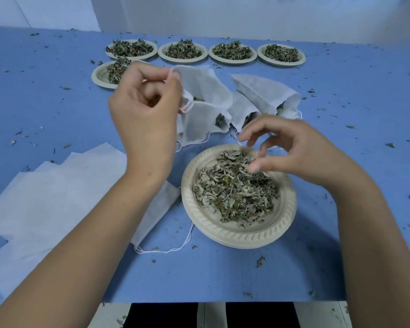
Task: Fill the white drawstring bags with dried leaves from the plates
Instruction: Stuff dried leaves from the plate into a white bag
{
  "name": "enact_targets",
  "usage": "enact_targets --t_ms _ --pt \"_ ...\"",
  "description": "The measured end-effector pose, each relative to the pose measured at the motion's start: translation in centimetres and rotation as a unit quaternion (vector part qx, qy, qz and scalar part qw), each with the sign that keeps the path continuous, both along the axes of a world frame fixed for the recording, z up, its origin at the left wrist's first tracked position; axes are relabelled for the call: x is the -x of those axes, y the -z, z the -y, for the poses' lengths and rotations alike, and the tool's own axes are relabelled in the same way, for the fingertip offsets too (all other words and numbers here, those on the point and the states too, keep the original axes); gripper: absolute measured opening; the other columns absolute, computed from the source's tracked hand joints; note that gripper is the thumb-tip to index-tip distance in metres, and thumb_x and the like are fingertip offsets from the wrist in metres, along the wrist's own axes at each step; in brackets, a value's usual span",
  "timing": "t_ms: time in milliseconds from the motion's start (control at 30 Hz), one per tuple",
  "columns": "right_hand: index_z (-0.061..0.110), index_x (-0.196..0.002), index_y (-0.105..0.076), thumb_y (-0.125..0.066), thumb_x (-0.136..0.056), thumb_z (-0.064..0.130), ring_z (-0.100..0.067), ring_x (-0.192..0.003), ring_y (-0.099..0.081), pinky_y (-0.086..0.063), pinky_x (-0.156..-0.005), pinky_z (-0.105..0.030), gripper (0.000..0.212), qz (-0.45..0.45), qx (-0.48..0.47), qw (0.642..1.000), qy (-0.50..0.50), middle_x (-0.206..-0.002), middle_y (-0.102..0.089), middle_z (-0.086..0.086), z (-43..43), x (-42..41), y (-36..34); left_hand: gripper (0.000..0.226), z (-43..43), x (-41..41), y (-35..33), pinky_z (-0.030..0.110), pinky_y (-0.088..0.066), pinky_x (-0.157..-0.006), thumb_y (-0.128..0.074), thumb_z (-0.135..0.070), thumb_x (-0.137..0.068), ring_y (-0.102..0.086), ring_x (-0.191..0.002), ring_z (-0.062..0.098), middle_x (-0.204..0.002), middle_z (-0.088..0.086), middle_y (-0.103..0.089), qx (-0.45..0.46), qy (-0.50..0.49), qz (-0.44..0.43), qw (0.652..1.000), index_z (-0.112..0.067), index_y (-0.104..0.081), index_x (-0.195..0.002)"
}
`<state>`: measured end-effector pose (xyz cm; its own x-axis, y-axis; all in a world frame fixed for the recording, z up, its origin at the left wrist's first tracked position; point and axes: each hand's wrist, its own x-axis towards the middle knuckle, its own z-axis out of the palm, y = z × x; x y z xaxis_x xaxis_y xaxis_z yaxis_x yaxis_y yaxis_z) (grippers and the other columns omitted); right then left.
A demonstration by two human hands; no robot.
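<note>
At mid-table, held bag [206, 88]: a white drawstring bag lying on its side among the others, its mouth turned toward you and its top edge against your left hand.
Drawstring [171, 71]: a thin loop pinched at your left fingertips.
Left hand [145, 110]: raised left of the table's centre, fingers curled, grasping the drawstring.
Filled bags [265, 91]: more white bags crowd beside the held one, touching each other. Dark leaf shows in the mouths that face the near edge.
Right hand [291, 150]: hovering over the far rim of the near plate, fingers loosely curved and spread, thumb out, released, with nothing visible in it.
Near plate [237, 235]: beige with a ribbed rim, right of centre toward the near edge, just in front of the bags.
Dried leaves [234, 190]: a loose grey-green heap filling the near plate.
Far plates [182, 59]: four in a row along the far edge, each heaped with leaves.
Fifth plate [99, 78]: in front of the row's left end, partly hidden behind your left hand, with leaves on it.
Flat bags [57, 190]: an overlapping white stack toward the near left corner, passing under your left forearm. Loose strings trail from the one nearest the near plate.
Table [341, 114]: blue surface, scattered all over with leaf crumbs [260, 261].
</note>
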<state>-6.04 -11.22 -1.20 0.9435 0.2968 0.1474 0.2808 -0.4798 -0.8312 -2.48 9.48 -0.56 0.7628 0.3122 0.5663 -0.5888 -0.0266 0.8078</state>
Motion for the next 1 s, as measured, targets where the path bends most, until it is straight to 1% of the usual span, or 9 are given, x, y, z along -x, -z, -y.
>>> enact_targets --t_ms 67,167,333,467,600,700,800,867,1000 --pt "0.022 -0.106 -0.068 -0.085 -0.066 0.031 -0.018 -0.095 -0.059 -0.051 -0.084 -0.032 0.044 -0.009 0.083 0.996 -0.024 -0.110 -0.061 0.002 -1.0 -0.1 0.6 0.016 -0.1 0.0 0.0 0.025 -0.047 -0.056 -0.062 -0.008 -0.090 -0.057 -0.048 0.007 -0.050 -0.015 -0.057 -0.013 -0.022 0.027 0.999 -0.018 -0.056 -0.079" --pt "0.022 -0.112 -0.068 -0.080 -0.075 0.024 -0.007 -0.092 -0.054 -0.045 -0.089 -0.026 0.038 0.026 0.214 0.976 -0.043 -0.112 -0.059 0.004 -2.4 -0.3 1.3 0.018 0.3 0.4 0.4 0.034 -0.050 -0.056 -0.062 -0.009 -0.090 -0.062 -0.053 0.019 -0.057 -0.007 -0.059 -0.115 -0.040 0.081 0.989 -0.023 -0.054 -0.081" --pt "0.013 -0.097 -0.074 -0.078 -0.078 0.009 -0.015 -0.096 -0.062 -0.045 -0.092 -0.034 0.020 0.049 0.194 0.978 -0.062 -0.099 -0.067 0.001 -2.8 -0.1 1.4 0.012 0.9 0.1 1.5 0.025 -0.048 -0.056 -0.064 -0.010 -0.090 -0.061 -0.051 0.016 -0.052 0.001 -0.058 -0.201 0.030 -0.039 0.978 -0.014 -0.060 -0.079" --pt "0.012 -0.086 -0.075 -0.077 -0.077 0.004 -0.009 -0.087 -0.063 -0.048 -0.085 -0.029 0.012 0.054 0.152 0.984 -0.081 -0.088 -0.068 0.007 -2.3 0.0 1.1 0.011 1.3 0.2 1.9 0.016 -0.044 -0.059 -0.067 -0.010 -0.089 -0.059 -0.047 0.005 -0.051 -0.003 -0.060 -0.199 0.076 -0.089 0.973 -0.011 -0.064 -0.079" --pt "0.012 -0.085 -0.073 -0.075 -0.077 0.001 -0.017 -0.083 -0.065 -0.050 -0.082 -0.028 0.014 0.088 0.027 0.992 -0.085 -0.083 -0.070 0.004 -1.2 0.3 0.4 0.010 1.4 0.2 1.9 0.012 -0.041 -0.058 -0.070 -0.013 -0.088 -0.056 -0.047 0.004 -0.050 -0.007 -0.059 -0.213 0.092 -0.095 0.968 -0.012 -0.068 -0.079" --pt "0.014 -0.084 -0.068 -0.069 -0.076 -0.004 -0.024 -0.079 -0.062 -0.048 -0.078 -0.031 0.020 0.156 -0.105 0.981 -0.055 -0.082 -0.067 -0.003 -0.9 0.2 0.1 0.008 1.4 0.2 1.8 0.016 -0.045 -0.057 -0.072 -0.015 -0.087 -0.060 -0.049 0.009 -0.052 -0.004 -0.062 -0.221 0.096 -0.086 0.967 -0.013 -0.072 -0.079" --pt "0.019 -0.084 -0.067 -0.071 -0.076 -0.002 -0.028 -0.074 -0.059 -0.047 -0.070 -0.030 0.023 0.204 -0.150 0.967 0.023 -0.081 -0.067 -0.004 -1.2 0.1 0.4 0.007 1.4 0.4 1.8 0.028 -0.053 -0.059 -0.074 -0.018 -0.086 -0.064 -0.055 0.017 -0.057 0.000 -0.066 -0.219 0.105 -0.081 0.967 -0.014 -0.075 -0.080" --pt "0.022 -0.082 -0.068 -0.073 -0.077 0.003 -0.022 -0.069 -0.057 -0.043 -0.066 -0.028 0.021 0.230 -0.111 0.963 0.089 -0.079 -0.068 -0.002 -1.6 0.0 0.8 0.007 1.4 0.4 1.7 0.032 -0.051 -0.059 -0.075 -0.019 -0.085 -0.061 -0.054 0.017 -0.058 0.002 -0.066 -0.217 0.109 -0.078 0.967 -0.015 -0.076 -0.081" --pt "0.018 -0.082 -0.074 -0.076 -0.078 0.013 -0.021 -0.074 -0.055 -0.036 -0.076 -0.025 0.007 0.332 0.107 0.930 0.115 -0.080 -0.070 0.007 -2.8 -0.2 1.6 0.008 1.6 0.7 1.8 0.032 -0.043 -0.052 -0.073 -0.014 -0.086 -0.051 -0.052 0.015 -0.057 0.010 -0.064 -0.198 0.138 -0.073 0.968 -0.012 -0.076 -0.079"
